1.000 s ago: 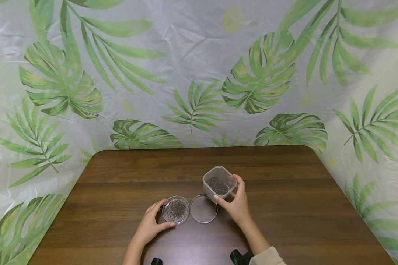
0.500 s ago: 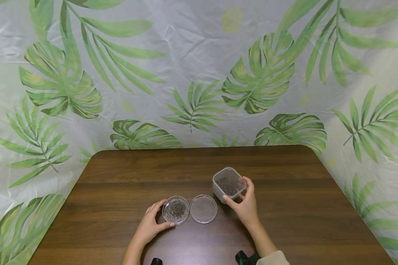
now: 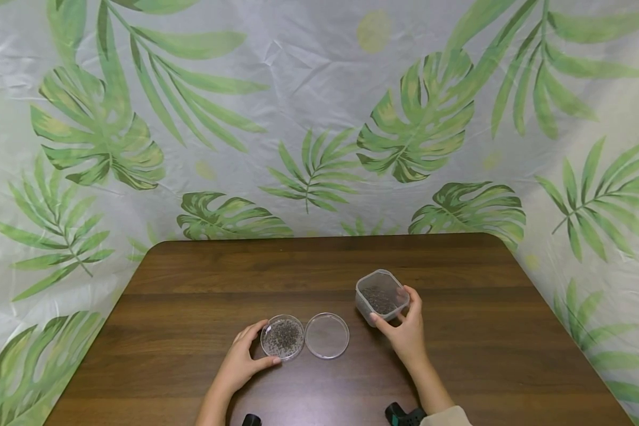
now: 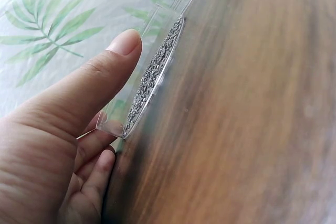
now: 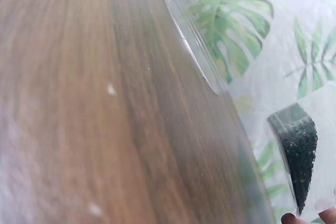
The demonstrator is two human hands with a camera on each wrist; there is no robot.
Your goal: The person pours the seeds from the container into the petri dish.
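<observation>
My left hand (image 3: 238,364) steadies a round clear petri dish (image 3: 282,337) on the table, thumb at its near side and a finger at its far side. Small dark grey granules (image 4: 152,80) lie across the bottom of that dish. Right beside it is a second shallow clear dish or lid (image 3: 327,336) with nothing visible in it. To the right of both, my right hand (image 3: 407,331) grips a translucent square plastic tub (image 3: 381,296) between thumb and fingers. Dark granules (image 5: 299,150) fill the tub's lower part. Only the fingertips of that hand show in the right wrist view.
A brown wooden table (image 3: 202,272) with rounded far corners carries everything. Behind it hangs a pale leaf-print cloth (image 3: 319,118). Black devices (image 3: 402,414) show near the wrists at the bottom of the head view.
My right hand has carried the tub to the right, away from the second dish, which it partly covered before. My left hand and both dishes have stayed in place.
</observation>
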